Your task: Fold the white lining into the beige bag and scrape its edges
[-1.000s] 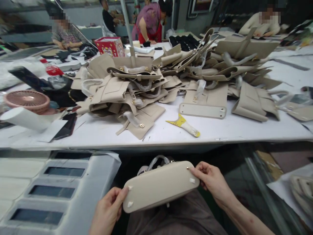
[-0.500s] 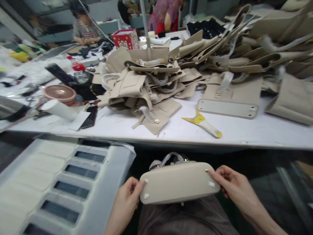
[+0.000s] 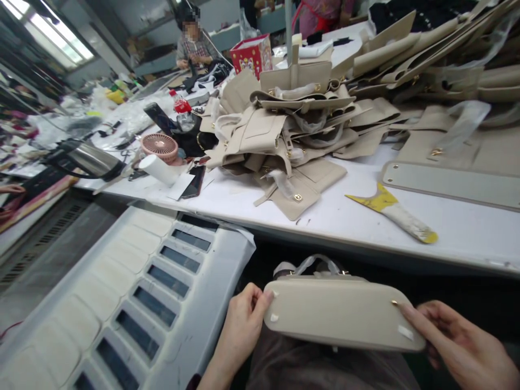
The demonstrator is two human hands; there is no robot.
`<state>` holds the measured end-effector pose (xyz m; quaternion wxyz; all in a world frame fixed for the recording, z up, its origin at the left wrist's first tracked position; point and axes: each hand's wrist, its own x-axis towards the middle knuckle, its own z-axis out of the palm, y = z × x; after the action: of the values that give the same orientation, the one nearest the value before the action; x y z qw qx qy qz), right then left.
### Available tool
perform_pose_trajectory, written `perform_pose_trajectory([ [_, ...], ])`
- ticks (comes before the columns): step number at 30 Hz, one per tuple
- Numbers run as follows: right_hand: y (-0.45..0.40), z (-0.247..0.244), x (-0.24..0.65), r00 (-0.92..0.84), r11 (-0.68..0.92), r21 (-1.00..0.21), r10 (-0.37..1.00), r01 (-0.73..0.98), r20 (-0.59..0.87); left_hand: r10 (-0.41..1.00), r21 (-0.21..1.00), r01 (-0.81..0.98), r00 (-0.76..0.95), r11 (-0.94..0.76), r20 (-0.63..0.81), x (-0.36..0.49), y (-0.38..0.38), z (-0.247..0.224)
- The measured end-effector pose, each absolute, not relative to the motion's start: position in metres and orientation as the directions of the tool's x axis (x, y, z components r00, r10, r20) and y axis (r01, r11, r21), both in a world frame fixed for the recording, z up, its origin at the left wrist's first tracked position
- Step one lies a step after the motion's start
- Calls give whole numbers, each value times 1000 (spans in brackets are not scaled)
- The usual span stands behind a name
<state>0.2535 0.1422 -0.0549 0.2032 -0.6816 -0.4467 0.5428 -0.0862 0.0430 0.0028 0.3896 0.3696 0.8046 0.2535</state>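
Beige handbag [image 3: 337,311] between left fingers [image 3: 261,305] and right fingers [image 3: 417,322]

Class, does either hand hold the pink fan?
No, the pink fan is on the white table; the left hand and right hand hold the beige bag.

You're in a bag workshop. Between your left hand [image 3: 246,319] and right hand [image 3: 459,338] is a beige bag [image 3: 337,314]. Beyond both, a long white worktable [image 3: 337,216] carries a heap of matching bags [image 3: 260,130], their handles [image 3: 469,116] in clear film. Farther off, past your left hand, a person [image 3: 195,51] works among dark pieces [image 3: 221,70], and cluttered benches stretch below bright windows [image 3: 60,32].
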Motion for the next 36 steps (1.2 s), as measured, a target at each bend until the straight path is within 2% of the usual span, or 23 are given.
perform_pose_trajectory([
  [4,142,-51,248,10,-441,-783,874,439,-486,793,679,427,-445,597,-416,-84,44,3],
  [8,137,-50,241,26,-261,-784,954,563,-299,808,698,442,-468,564,-357,-81,41,-1],
  [10,135,-51,239,13,-155,-789,983,594,-184,851,726,489,-458,484,-258,-80,39,-3],
  [12,134,-53,237,-35,-15,-791,998,612,-45,919,710,626,-388,323,-76,-80,40,-4],
  [15,139,-54,241,-243,295,-700,954,651,176,981,508,861,-84,-19,178,-85,43,-1],
  [18,152,-46,249,-503,585,-475,810,658,301,963,317,921,164,-227,212,-90,47,8],
  [21,162,-25,243,-657,725,-238,687,646,310,963,280,926,215,-254,163,-84,49,18],
  [23,161,-9,220,-701,758,-166,648,631,297,972,280,933,197,-225,125,-71,49,19],
  [26,147,6,162,-707,758,-184,651,626,275,987,257,959,89,-121,133,-47,49,8],
  [30,132,0,107,-772,781,-231,617,580,150,976,222,975,-25,-24,218,-30,49,-10],
  [36,150,-23,162,-779,789,-125,614,602,126,980,220,976,-49,6,191,-39,42,-7],
])
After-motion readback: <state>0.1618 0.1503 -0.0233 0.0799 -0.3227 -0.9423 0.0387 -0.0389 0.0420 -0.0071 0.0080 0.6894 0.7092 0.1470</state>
